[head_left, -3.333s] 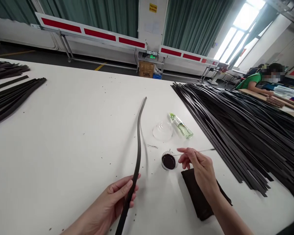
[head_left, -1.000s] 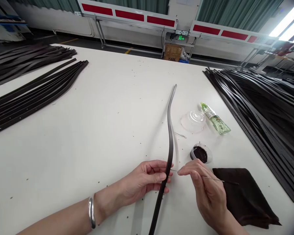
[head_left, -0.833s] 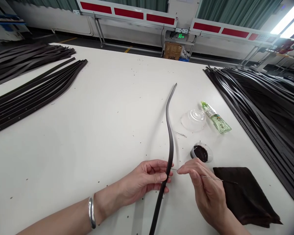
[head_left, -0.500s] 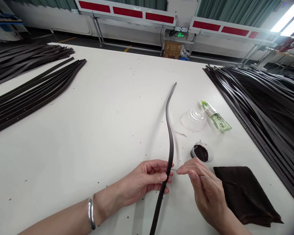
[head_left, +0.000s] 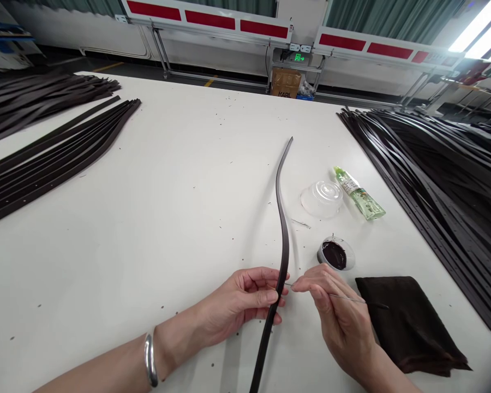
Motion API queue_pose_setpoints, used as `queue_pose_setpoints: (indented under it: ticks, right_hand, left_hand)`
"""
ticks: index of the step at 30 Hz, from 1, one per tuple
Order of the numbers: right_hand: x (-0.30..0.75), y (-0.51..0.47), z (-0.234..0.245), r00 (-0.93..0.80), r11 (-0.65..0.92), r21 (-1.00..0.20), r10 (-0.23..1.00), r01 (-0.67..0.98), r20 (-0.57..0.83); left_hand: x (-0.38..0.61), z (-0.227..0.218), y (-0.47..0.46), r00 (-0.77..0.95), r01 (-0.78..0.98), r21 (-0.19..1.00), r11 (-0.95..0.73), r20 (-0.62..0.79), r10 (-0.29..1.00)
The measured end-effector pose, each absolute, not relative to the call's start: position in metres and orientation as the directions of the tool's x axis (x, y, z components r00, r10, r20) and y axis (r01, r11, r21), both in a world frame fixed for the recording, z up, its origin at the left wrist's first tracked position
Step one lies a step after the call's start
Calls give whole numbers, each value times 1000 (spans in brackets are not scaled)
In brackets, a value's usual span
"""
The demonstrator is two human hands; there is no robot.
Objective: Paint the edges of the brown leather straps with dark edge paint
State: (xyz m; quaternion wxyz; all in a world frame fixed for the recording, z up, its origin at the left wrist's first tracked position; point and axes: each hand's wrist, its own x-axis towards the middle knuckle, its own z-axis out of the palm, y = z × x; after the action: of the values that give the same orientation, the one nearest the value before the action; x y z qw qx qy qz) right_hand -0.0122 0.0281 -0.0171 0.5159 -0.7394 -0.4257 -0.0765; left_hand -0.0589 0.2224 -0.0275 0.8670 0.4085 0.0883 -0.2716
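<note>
My left hand [head_left: 249,299] pinches a long dark strap [head_left: 283,240], thumb on its near face and fingers behind it. The strap curves away up the table, and its lower end runs out of view. In my right hand [head_left: 341,316] is a thin metal needle-like tool [head_left: 347,298], its tip at the strap's right edge, close to my left fingertips. Whether the tip touches the edge is too fine to tell. Just beyond my right hand stands a small clear cup of dark paste [head_left: 334,255]. A folded dark cloth [head_left: 409,322] lies to the right of that hand.
A clear plastic lid [head_left: 322,197] and a green bottle [head_left: 359,193] lie beyond the cup on the white table [head_left: 147,240]. Dark straps are piled at the right [head_left: 425,180] and lie in rows at the left [head_left: 57,147]. Small dark scraps dot the tabletop.
The whole view has shifted very slightly. Both hands, the strap and the tool hold almost the same positions relative to each other.
</note>
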Motion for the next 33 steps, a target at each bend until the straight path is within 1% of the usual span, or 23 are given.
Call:
queue_pose_setpoints:
  ticks: [6, 12, 19, 33]
  right_hand:
    - [-12, 30, -16, 603, -95, -683, 569, 724, 560]
    - [-12, 30, -15, 598, -126, -656, 563, 744, 571]
    - [-12, 30, -17, 567, -103, -629, 563, 770, 602]
    - [-14, 31, -17, 592, -126, -651, 570, 748, 570]
  left_hand:
    - [-58, -26, 222, 835, 544, 666, 511, -368, -409]
    - [-59, -27, 221, 842, 531, 673, 515, -350, -411]
    - [-60, -30, 221, 841, 530, 677, 511, -339, -422]
    - [-60, -30, 220, 846, 524, 689, 501, -354, -398]
